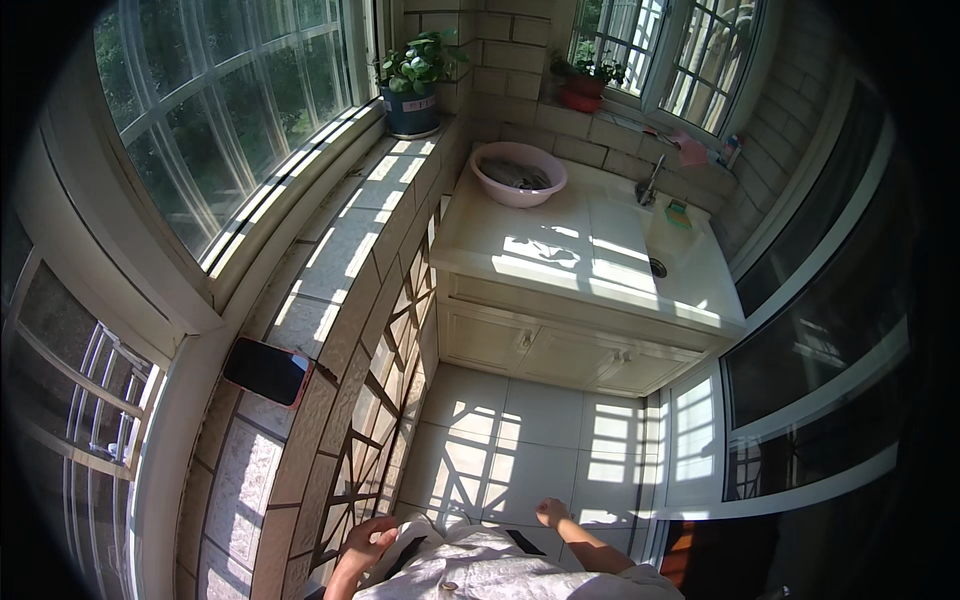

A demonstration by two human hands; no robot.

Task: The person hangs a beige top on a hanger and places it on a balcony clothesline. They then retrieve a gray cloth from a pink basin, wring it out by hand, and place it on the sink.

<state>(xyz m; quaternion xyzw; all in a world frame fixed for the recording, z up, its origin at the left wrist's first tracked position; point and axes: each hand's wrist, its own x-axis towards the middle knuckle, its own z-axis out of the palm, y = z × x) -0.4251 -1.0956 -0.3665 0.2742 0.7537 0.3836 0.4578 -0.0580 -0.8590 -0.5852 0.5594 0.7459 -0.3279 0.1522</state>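
Note:
My left hand (366, 543) hangs beside my light-coloured clothing with its fingers loosely bent and the thumb apart. I see nothing held in it, and the tiled ledge (296, 480) is close on its left. Out over the floor on the other side, my right hand (553, 513) is curled into a loose fist, and no object shows in it. Ahead stands a white washing counter (469, 244) with a pink plastic basin (521, 197) at its back left. Dark wet-looking cloth (517, 174) lies in the basin. Both hands are well short of the counter.
A smartphone (268, 370) lies on the ledge, below a blue potted plant (410, 109). The counter's sink (694, 274) has a tap (651, 184) and a green soap dish (678, 214). Cabinet doors (562, 349) are closed. Sliding glass doors (817, 367) bound the right.

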